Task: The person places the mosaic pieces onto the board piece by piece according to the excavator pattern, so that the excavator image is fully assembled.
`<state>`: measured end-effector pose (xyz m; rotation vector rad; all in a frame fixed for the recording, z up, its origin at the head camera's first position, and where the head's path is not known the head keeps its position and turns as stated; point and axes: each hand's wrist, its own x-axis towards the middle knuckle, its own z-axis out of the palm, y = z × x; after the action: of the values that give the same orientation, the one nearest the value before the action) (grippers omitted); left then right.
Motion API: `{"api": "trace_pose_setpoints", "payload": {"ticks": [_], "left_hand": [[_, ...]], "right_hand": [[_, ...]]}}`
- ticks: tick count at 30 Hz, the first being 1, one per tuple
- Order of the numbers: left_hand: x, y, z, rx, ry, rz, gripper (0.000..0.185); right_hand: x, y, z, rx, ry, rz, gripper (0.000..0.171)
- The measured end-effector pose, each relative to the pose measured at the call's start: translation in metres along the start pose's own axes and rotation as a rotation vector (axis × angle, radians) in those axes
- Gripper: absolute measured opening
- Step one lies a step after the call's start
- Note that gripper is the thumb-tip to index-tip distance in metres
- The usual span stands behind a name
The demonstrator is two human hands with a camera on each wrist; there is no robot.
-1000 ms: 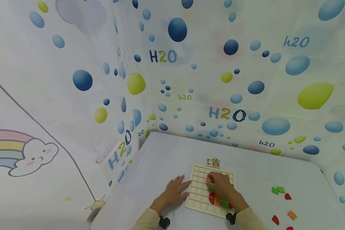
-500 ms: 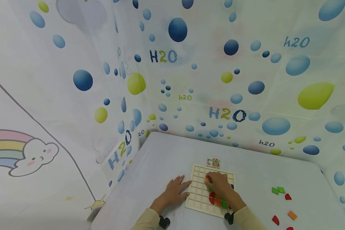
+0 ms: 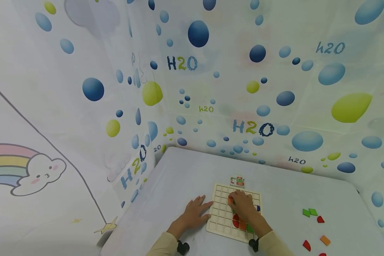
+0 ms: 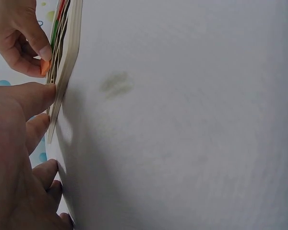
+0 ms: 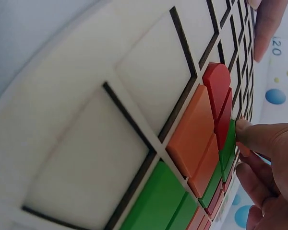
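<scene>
A pale wooden grid board lies on the white table. My left hand rests at its left edge, fingers spread, with thumb and fingertips touching the rim. Over the upper middle of the grid, my right hand pinches a small orange block between thumb and fingers. In the right wrist view, red pieces, orange pieces and green pieces sit in cells beside that hand. A dark blue piece shows near the right edge. The right hand hides part of the grid.
A small pattern card lies just beyond the board. Off to the right are loose green pieces, an orange square and several red pieces. Printed wall sheets border the table behind and at left.
The right hand and forearm have shifted slightly left over the grid, uncovering the dark blue piece at the right edge. The left hand has stayed in place.
</scene>
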<state>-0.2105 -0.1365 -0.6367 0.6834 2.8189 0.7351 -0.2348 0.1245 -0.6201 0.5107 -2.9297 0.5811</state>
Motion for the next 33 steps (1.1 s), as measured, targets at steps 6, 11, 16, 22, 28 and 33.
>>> {"api": "trace_pose_setpoints", "payload": {"ticks": [6,11,16,22,28,33], "left_hand": [[0.001,0.001,0.0,-0.007,0.0,-0.003,0.055],[0.003,0.0,0.003,0.003,0.018,0.022,0.054],[0.005,0.0,0.004,0.006,0.031,0.031,0.054],[0.008,0.001,0.004,0.01,0.018,0.007,0.055],[0.009,0.001,0.006,0.01,0.039,0.026,0.054],[0.01,0.0,0.007,0.01,0.038,0.032,0.054]], "right_hand": [[0.001,0.003,-0.001,0.016,0.008,-0.008,0.017],[0.004,0.005,-0.003,0.033,-0.004,-0.008,0.017],[0.005,0.009,-0.003,0.004,0.004,-0.03,0.013],[0.007,0.013,-0.002,0.006,0.009,-0.042,0.015],[0.007,0.015,-0.002,0.062,0.013,-0.04,0.01],[0.007,0.018,-0.003,0.063,0.027,-0.041,0.009]]}}
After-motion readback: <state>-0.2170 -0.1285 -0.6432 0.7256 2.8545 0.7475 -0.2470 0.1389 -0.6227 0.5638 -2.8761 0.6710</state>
